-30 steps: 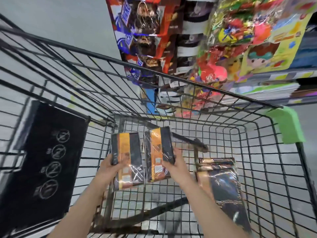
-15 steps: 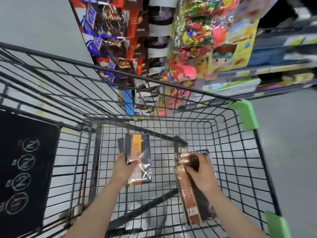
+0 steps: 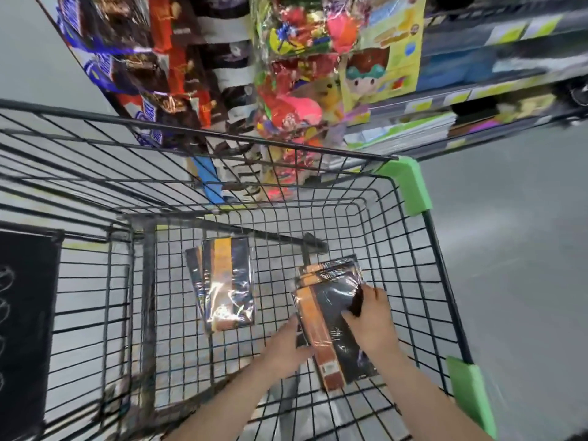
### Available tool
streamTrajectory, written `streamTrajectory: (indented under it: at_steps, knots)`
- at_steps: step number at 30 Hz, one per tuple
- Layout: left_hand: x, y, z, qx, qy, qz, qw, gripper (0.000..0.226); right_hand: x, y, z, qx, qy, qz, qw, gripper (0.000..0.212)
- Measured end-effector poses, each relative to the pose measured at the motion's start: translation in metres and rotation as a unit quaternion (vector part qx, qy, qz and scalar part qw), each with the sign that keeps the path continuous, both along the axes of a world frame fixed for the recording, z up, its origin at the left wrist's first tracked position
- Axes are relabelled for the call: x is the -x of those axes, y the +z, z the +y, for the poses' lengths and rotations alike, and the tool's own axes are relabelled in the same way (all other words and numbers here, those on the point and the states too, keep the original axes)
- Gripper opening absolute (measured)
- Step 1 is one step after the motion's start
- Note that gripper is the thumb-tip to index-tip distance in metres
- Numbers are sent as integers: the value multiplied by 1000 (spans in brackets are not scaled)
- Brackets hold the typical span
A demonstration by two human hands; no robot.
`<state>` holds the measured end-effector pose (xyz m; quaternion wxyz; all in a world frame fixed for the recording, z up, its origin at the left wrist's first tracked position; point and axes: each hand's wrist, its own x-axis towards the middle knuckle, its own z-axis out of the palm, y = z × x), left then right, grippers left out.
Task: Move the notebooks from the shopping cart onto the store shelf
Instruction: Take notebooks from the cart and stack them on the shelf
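- Nearest the camera, low in the shopping cart (image 3: 413, 192), we had both hands on the right-hand stack of wrapped notebooks (image 3: 331, 316): our right hand (image 3: 370, 319) lay over its dark cover with the fingers curled at the far edge, and our left hand (image 3: 286, 345) pressed against its near left edge. Whether the left fingers had got under the stack we could not tell, for that hand was blurred.
- The stack lay tilted on the wire floor, its orange band toward us, several notebooks deep by the look of the far end.
- Just left of it, apart from both hands, a second wrapped bundle (image 3: 224, 288) rested flat on the wire, touched by nothing.
- Our judgement of the risk: the wrapping was glossy and loose, so a grip on the film alone could slide and let the lower notebooks drop back. A corner could also catch in the wire floor or on the dark crossbar (image 3: 270, 238) just beyond as we lifted.
- Past the cart's far rim hung snack packets (image 3: 159, 74) and bright toy bags (image 3: 302, 90); a careless swing upward could knock them.
- Farthest right, the store shelf (image 3: 445, 100) already carried stacked paper goods (image 3: 404, 132), so room there looked tight.
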<state>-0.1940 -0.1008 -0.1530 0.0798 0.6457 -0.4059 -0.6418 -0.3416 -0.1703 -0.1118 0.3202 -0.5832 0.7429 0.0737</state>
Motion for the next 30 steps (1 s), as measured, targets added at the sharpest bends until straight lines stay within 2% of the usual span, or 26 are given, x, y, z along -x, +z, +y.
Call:
streamTrajectory:
  at_steps: [2, 4, 7, 9, 15, 19, 24, 27, 30]
  knots:
    - [5, -4, -3, 5, 31, 31, 999, 43, 1, 0, 1, 7, -2, -4, 1000, 49]
    - [5, -8, -4, 30, 60, 12, 998, 34, 1, 3, 1, 9, -14, -21, 1000, 50]
    - [-3, -1, -7, 94, 97, -20, 991, 36, -4, 9, -1, 29, -20, -62, 997, 55]
    - [-11, 10, -13, 127, 133, -5, 983, 40, -12, 15, -5, 36, -34, -101, 994, 57]
    - [-63, 48, -22, 107, 277, 70, 952, 50, -61, 35, -23, 31, -5, -194, 980, 44]
    - [-109, 68, -11, 131, 339, 37, 931, 61, -107, 31, -19, -28, 29, -238, 971, 50]
    - [-159, 79, 12, 156, 365, -15, 918, 62, -160, 31, -14, -78, 38, -318, 944, 42]
    - [-189, 74, 28, 163, 399, -40, 901, 59, -173, 25, -9, -106, 49, -328, 937, 47]
    - [-209, 69, 37, 153, 421, -59, 892, 56, -167, 7, -2, -93, 63, -277, 954, 54]
